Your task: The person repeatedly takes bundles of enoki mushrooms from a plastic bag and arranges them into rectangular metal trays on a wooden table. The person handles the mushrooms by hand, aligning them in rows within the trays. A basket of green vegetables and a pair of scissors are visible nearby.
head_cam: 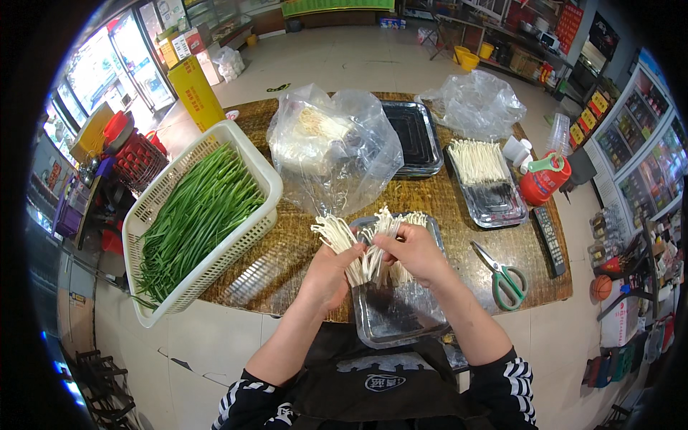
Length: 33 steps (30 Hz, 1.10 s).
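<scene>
My left hand [329,271] grips a bunch of enoki mushrooms [337,236], caps pointing away from me. A smaller bunch of enoki [385,228] is pinched in my right hand [416,250], close beside the first. Both hands are over a black plastic tray [398,317] at the table's near edge, and more enoki lie across its far half, partly hidden by my hands. Beyond them rests a clear plastic bag [349,177] with a clump of enoki [317,131] inside. To the right, another black tray [492,207] has a row of enoki [478,161] in its far half.
Left on the table [301,252] stands a white plastic basket [274,196] of long green chives [199,215]. Green-handled scissors [505,282], a remote control [548,242] and a red container [545,180] lie right. Stacked black trays [414,137] and a crumpled plastic bag [478,105] are at the back.
</scene>
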Motion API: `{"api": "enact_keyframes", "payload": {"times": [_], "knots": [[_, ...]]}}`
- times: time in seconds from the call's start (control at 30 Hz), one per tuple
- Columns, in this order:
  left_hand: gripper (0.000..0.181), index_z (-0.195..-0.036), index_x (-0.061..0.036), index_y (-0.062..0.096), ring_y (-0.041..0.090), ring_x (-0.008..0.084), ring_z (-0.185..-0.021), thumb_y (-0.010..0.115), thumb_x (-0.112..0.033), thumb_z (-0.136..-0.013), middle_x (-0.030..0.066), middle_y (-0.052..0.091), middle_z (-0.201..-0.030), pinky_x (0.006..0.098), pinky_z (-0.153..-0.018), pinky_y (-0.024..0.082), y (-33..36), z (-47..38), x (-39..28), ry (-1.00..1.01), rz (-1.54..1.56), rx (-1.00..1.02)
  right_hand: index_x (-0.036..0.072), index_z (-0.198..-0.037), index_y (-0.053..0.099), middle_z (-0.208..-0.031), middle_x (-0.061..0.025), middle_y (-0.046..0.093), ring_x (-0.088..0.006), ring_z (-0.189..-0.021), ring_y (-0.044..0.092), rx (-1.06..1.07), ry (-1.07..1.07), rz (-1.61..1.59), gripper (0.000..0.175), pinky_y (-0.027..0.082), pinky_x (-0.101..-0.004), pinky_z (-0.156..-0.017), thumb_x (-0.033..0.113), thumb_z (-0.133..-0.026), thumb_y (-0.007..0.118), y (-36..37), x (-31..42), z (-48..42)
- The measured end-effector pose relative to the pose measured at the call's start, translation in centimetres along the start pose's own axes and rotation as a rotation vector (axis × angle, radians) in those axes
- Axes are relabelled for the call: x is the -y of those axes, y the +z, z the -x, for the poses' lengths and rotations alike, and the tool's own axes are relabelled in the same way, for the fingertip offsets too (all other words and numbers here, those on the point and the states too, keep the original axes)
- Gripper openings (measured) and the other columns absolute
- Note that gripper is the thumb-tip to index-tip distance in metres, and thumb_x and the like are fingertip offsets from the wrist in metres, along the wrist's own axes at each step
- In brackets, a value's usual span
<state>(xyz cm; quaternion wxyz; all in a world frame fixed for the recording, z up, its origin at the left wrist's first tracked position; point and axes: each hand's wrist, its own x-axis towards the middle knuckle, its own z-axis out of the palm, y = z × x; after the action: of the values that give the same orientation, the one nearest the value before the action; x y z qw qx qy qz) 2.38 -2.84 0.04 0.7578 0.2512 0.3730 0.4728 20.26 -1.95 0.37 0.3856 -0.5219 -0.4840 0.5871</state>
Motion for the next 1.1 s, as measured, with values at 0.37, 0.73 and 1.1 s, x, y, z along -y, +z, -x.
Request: {"api": "enact_keyframes", "payload": {"times": [0.37,0.73,1.1], "knots": [[0.030,-0.125,0.0008,0.047,0.060,0.0182,-0.084,0.051,0.000,-0.096,0.0070,0.058,-0.093,0.0338,-0.078,0.054,-2.2,-0.1,-1.3,-0.084,-0.188,-0.022,0.002,-0.085,0.065,-0.069,-0.0025,0.061,-0.0095,-0.061,0.057,0.051,0.133,0.119,0.024,0.048,-0.0238,-0.056,0.025,-0.088,0.073,-3.1,1.2,-0.5],[0.037,-0.130,0.0001,0.049,0.059,0.0134,-0.099,0.058,-0.005,-0.094,0.0068,0.063,-0.112,0.0300,-0.086,0.048,-1.1,1.1,-1.0,-0.014,-0.466,0.000,-0.004,-0.106,0.065,-0.084,-0.0130,0.067,-0.0175,-0.068,0.067,-0.088,-0.146,0.548,0.031,0.051,-0.0305,-0.061,0.019,-0.086,0.070,-0.5,-0.5,-0.2],[0.048,-0.139,0.0000,0.038,0.059,0.0194,-0.111,0.057,-0.007,-0.096,0.0138,0.060,-0.120,0.0312,-0.090,0.049,-1.1,1.5,-1.7,-0.104,-0.401,0.051,0.000,-0.110,0.061,-0.103,-0.0131,0.053,-0.0323,-0.103,0.052,0.020,-0.510,0.990,0.037,0.045,-0.0387,-0.090,0.010,-0.076,0.071,1.2,-1.8,3.7]]}}
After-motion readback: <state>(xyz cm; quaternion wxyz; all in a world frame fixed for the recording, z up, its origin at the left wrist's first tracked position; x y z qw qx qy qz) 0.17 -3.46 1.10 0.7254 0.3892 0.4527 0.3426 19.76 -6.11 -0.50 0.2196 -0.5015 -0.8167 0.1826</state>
